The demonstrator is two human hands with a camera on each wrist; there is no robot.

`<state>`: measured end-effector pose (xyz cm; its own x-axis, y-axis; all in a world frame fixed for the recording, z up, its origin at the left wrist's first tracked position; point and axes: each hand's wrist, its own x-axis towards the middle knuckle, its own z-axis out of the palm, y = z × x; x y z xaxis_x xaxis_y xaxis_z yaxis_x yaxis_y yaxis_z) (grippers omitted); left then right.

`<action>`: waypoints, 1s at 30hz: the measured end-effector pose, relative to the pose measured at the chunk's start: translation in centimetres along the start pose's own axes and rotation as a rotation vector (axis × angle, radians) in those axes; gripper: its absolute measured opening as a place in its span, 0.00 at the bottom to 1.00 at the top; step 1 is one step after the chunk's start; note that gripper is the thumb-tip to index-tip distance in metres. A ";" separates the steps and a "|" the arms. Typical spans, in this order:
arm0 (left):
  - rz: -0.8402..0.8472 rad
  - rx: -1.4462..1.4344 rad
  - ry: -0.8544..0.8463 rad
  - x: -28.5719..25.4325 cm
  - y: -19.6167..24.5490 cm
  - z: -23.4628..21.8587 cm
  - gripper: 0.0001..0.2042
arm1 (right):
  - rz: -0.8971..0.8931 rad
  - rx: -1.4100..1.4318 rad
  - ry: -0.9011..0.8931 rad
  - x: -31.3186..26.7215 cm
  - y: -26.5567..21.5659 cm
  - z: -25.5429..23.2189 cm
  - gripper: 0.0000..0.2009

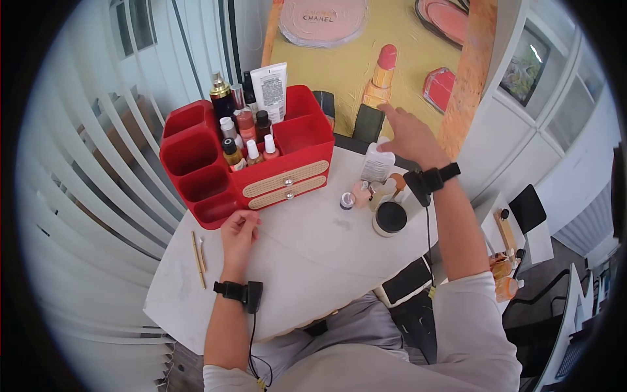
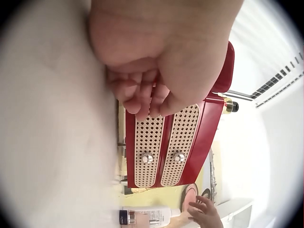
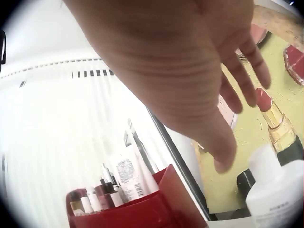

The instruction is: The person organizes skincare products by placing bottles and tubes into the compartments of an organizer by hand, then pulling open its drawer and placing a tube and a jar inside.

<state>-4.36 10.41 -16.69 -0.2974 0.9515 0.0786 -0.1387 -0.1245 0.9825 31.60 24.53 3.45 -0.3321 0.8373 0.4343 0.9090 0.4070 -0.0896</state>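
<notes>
A red organizer point(image 1: 261, 153) with two woven-front drawers stands at the back left of the white table point(image 1: 307, 261); its rear compartments hold several bottles and a white tube. My left hand point(image 1: 239, 225) rests on the table with curled fingers point(image 2: 142, 102) holding the organizer's point(image 2: 194, 142) lower front corner. My right hand point(image 1: 400, 129) hovers open, fingers spread, just above a white bottle point(image 1: 377, 163), not touching it. In the right wrist view the open hand point(image 3: 237, 104) hangs over that bottle point(image 3: 275, 190).
Small bottles point(image 1: 356, 195) and a black-lidded jar point(image 1: 390, 217) stand near the white bottle. Two thin wooden sticks point(image 1: 198, 256) lie near the table's left edge. A makeup poster point(image 1: 353, 72) leans behind. Window blinds are at the left, and a black chair point(image 1: 528, 208) at the right.
</notes>
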 end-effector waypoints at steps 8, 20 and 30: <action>0.024 0.081 -0.020 -0.1 0.0 0.1 0.09 | -0.117 0.041 -0.032 -3.8 -3.8 -0.3 0.22; 0.074 0.146 -0.035 0.0 -1.1 0.1 0.07 | 0.044 0.006 -0.058 -19.8 -4.4 4.3 0.26; 0.097 0.161 -0.098 0.0 -0.8 0.6 0.05 | -0.082 0.079 -0.111 -23.0 -9.1 6.9 0.43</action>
<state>-3.67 10.67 -17.42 -0.2075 0.9611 0.1825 0.0412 -0.1778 0.9832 29.20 4.09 -11.85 -0.4345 0.8333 0.3417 0.8562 0.4999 -0.1302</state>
